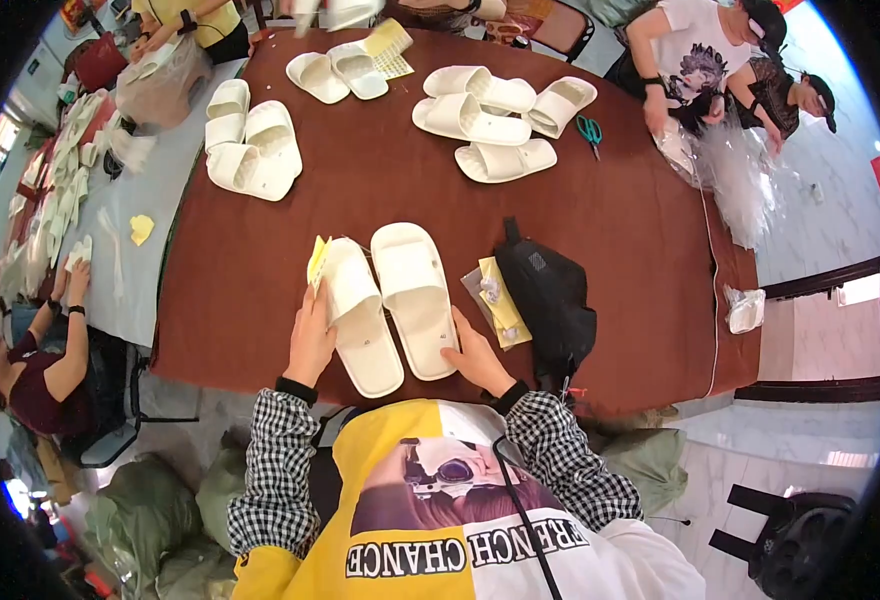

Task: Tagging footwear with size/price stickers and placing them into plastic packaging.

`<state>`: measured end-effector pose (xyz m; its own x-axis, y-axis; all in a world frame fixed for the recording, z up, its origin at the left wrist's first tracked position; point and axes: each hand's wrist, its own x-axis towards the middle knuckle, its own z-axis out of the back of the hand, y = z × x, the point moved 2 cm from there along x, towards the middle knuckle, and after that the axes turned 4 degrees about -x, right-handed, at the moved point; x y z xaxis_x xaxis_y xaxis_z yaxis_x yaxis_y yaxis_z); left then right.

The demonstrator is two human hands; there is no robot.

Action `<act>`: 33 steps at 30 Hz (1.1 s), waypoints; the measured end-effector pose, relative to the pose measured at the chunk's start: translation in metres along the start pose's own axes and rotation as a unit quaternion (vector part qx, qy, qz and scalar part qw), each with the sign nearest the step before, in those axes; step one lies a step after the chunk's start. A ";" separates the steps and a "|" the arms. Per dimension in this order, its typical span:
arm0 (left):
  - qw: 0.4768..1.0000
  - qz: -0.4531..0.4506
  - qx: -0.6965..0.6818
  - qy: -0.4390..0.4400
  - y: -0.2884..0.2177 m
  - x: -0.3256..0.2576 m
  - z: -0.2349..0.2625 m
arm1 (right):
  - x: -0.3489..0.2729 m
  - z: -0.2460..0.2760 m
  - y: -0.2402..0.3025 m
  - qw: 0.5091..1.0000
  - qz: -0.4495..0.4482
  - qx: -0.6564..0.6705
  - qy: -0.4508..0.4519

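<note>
A small yellow label (pixel 317 258) sits at the toe of the left slipper, just above the left hand's fingers (pixel 310 318). A clear flat bag with yellow contents (pixel 498 303) lies on the desk (pixel 620 230) between the right slipper and a black pouch. A pale yellow sheet of stickers (pixel 390 45) lies at the far edge. Clear plastic bags (pixel 735 180) pile up at the right rim, and one small crumpled bag (pixel 746 310) lies nearer.

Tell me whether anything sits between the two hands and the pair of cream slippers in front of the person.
Nothing visible does. The left hand already rests on the outer edge of the left slipper, and the right hand touches the heel end of the right slipper. The black bag and small packet lie off to the right.
</note>
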<state>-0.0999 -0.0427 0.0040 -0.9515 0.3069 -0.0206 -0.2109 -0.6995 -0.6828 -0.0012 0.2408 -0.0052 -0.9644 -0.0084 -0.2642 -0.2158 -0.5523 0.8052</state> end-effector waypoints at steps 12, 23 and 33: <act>0.999 -0.045 0.000 -0.001 -0.024 0.001 -0.012 | -0.030 0.007 0.008 0.985 -0.060 -0.142 -0.079; 0.997 0.029 -0.074 -0.023 -0.044 -0.062 -0.029 | -0.027 0.010 0.006 0.959 0.109 -0.187 -0.184; 0.997 0.031 -0.064 -0.020 -0.033 -0.079 -0.042 | -0.003 0.016 0.003 0.944 0.139 -0.279 -0.105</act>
<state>-0.0086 -0.0164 -0.0026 -0.9707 0.2372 -0.0390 -0.1227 -0.6283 -0.7682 -0.0016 0.2524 0.0069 -0.9937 -0.0833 0.0745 0.1066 -0.9068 0.4079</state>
